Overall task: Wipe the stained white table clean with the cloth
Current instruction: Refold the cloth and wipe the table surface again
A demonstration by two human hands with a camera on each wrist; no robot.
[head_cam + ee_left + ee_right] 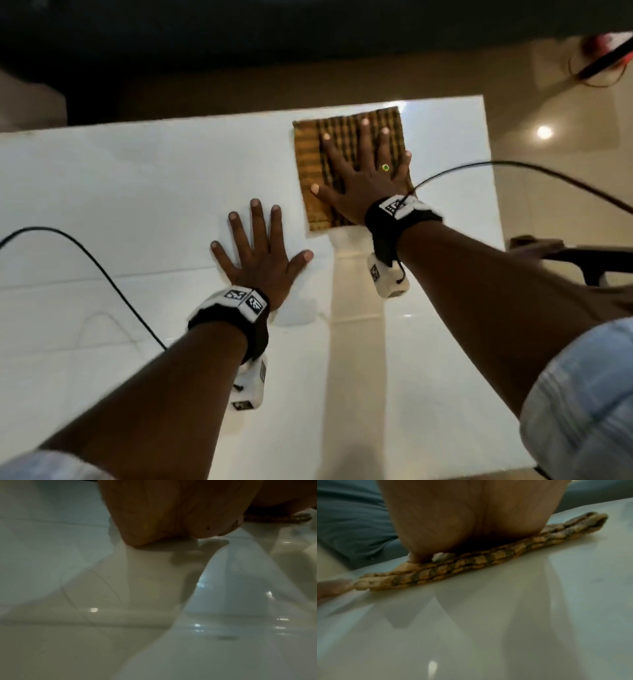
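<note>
Lying flat on the white worktop (120, 192), left hand (260, 260), fingers spread and straight, grasping nothing, palm touching the glossy surface. Just right of it, sitting near the far right corner, folded brown striped cloth (310, 164). Pressing down on the cloth, right hand (363, 171), fingers spread flat, released, ring (385, 167) showing.

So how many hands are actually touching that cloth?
1. The right hand presses flat on the folded brown-and-yellow striped cloth near the white table's far edge; the left hand lies on bare tabletop beside it.
</note>
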